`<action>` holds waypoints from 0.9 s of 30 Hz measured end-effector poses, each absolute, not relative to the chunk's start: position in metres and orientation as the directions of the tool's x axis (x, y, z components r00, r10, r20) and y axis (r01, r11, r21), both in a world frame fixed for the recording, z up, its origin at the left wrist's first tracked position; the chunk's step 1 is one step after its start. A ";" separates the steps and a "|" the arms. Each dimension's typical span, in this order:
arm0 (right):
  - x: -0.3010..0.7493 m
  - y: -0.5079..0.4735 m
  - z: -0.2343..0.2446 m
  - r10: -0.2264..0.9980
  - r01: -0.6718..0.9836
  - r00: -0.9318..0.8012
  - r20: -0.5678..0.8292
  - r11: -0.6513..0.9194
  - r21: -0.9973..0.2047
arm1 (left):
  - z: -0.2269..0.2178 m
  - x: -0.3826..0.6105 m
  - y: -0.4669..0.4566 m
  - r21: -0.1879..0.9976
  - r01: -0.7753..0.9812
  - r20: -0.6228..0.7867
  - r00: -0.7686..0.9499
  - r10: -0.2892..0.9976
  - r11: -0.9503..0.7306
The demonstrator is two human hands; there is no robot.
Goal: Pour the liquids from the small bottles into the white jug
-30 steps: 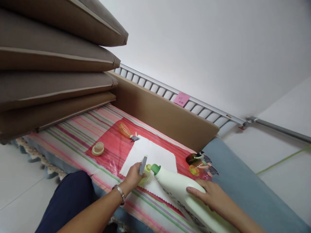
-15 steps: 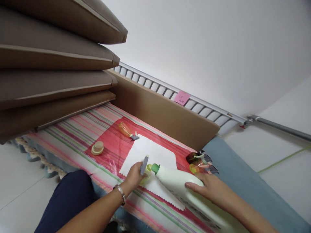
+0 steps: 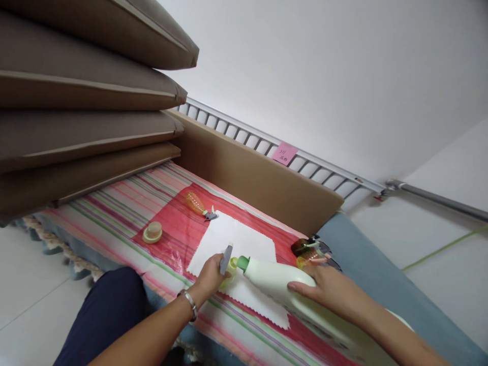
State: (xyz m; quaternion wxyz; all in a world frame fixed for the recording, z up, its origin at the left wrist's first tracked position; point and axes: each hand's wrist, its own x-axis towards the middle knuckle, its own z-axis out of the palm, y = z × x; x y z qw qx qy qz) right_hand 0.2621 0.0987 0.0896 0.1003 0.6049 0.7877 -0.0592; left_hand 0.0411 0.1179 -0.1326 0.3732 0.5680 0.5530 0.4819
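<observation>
My left hand (image 3: pixel 211 272) is closed round a small yellow-green bottle (image 3: pixel 232 268) and also grips a grey spray trigger head (image 3: pixel 226 258) that is off it. My right hand (image 3: pixel 330 287) grasps a large pale green jug-like bottle (image 3: pixel 272 279) from above, tilted on its side. The jug's green spout (image 3: pixel 243 263) points at the small bottle's neck, very close to it; whether they touch I cannot tell. Beneath both hands lies a white zigzag-edged cloth (image 3: pixel 244 235). No flowing liquid can be made out.
A pale cap (image 3: pixel 153 232) sits to the left on a red sheet (image 3: pixel 168 216). An amber spray bottle (image 3: pixel 195 203) lies beyond it. Several more spray bottles (image 3: pixel 305 248) lie at the right. Stacked brown cushions (image 3: pixel 87 86) rise at the left; a brown board (image 3: pixel 251 173) stands behind.
The large bottle has shifted slightly left, and its far end now shows above my right forearm. My right hand moved a little left with it. My left hand stays put.
</observation>
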 end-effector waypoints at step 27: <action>0.260 0.100 0.095 0.938 0.954 -0.260 -0.230 0.286 0.087 | -0.132 0.042 0.117 0.947 0.286 0.169 -0.065 0.984 -0.144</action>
